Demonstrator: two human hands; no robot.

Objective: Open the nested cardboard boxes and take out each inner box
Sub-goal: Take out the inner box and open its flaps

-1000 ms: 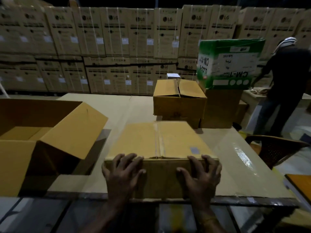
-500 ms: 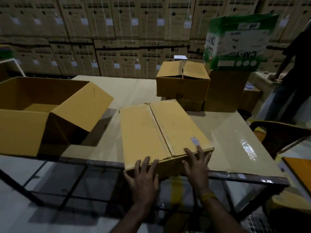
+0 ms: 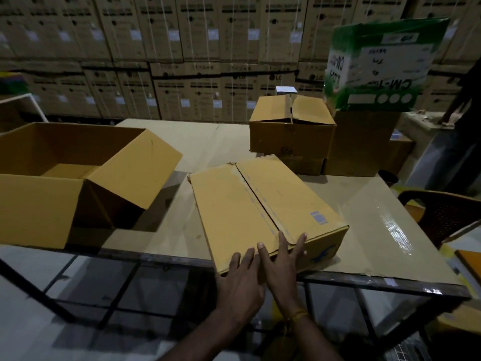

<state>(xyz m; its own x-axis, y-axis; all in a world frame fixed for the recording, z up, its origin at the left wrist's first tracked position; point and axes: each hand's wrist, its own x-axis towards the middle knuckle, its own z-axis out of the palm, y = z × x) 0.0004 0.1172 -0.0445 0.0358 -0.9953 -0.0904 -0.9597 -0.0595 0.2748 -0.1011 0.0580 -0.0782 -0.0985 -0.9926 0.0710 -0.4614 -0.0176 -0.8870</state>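
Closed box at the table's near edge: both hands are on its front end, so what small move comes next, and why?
Probably slip the right hand's fingertips under the flap edge at the centre seam and lift. The closed box lies flat on the table, its flaps meet along an untaped-looking seam, and the left hand can brace the near end.

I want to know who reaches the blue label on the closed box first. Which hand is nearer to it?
Right. The right hand rests at the closed box near its centre seam, just below the blue label; the left hand is further left, at the near edge.
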